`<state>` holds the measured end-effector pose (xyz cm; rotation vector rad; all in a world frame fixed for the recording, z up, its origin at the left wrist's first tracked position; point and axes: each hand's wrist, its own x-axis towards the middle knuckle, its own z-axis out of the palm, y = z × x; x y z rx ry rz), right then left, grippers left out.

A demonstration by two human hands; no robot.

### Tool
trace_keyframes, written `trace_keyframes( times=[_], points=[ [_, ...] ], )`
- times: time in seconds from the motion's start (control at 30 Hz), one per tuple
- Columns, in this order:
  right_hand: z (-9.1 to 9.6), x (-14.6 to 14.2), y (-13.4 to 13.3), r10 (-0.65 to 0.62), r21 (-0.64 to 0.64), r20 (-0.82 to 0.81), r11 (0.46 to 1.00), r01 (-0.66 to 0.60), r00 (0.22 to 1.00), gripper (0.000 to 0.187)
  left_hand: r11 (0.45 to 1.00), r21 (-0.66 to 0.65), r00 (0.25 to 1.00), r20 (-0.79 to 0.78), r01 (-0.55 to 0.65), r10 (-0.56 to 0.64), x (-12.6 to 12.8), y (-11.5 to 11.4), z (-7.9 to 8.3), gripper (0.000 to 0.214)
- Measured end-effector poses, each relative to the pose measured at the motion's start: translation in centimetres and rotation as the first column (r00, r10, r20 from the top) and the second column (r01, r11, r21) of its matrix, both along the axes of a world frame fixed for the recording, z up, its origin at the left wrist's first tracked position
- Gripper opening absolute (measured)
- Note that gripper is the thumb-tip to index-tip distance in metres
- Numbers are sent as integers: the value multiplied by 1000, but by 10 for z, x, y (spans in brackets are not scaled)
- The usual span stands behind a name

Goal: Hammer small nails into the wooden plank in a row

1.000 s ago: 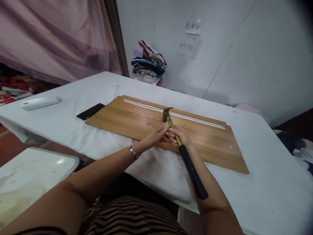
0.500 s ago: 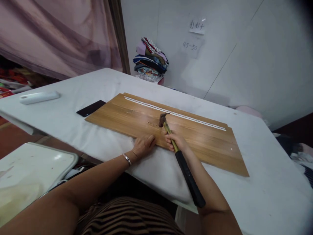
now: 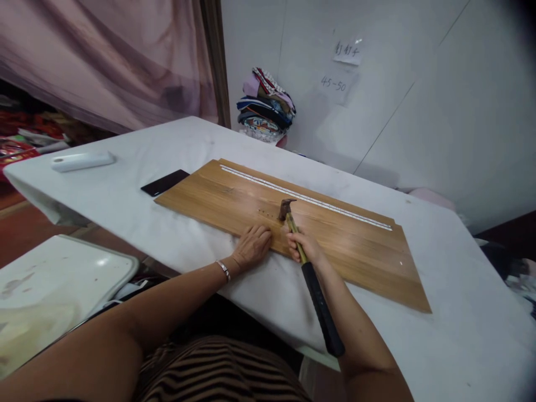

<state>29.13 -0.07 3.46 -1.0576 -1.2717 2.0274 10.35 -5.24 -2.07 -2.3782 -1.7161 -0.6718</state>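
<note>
A long wooden board (image 3: 343, 245) lies across the white table (image 3: 460, 335). My right hand (image 3: 307, 245) is closed around the yellow neck of a hammer (image 3: 312, 285), its black grip running back along my forearm. The hammer's head (image 3: 286, 209) sits down on the board beside a short row of small nails (image 3: 264, 213). My left hand (image 3: 253, 248) rests flat on the board's near edge, fingers spread, holding nothing. A pale strip (image 3: 310, 199) runs along the board's far side.
A black phone (image 3: 165, 182) lies just left of the board, and a white oblong object (image 3: 82, 161) sits farther left. A stack of folded cloth (image 3: 266, 106) stands against the wall. A white chair seat (image 3: 50, 290) is at lower left.
My left hand left the spot at the hammer's neck and came down flat on the board's near edge. The hammer head dropped from above the board down to its surface.
</note>
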Motion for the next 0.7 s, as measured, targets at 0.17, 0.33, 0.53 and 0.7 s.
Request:
trace_keyframes(
  times=[0.17, 0.33, 0.53, 0.7],
  points=[
    [-6, 1, 2, -3, 6, -24, 1000, 3, 1000, 38, 999, -46, 1000, 27, -6, 7, 1, 2, 2, 25],
    [-9, 0, 3, 4, -8, -3, 1000, -4, 1000, 37, 999, -50, 999, 31, -9, 11, 2, 2, 3, 24],
    [-9, 1, 3, -25, 10, -32, 1000, 25, 999, 41, 999, -48, 999, 54, 2, 1, 1, 2, 2, 22],
    [-9, 0, 3, -15, -1, -24, 1000, 15, 1000, 41, 998, -62, 999, 52, -2, 6, 1, 3, 4, 22]
  ],
)
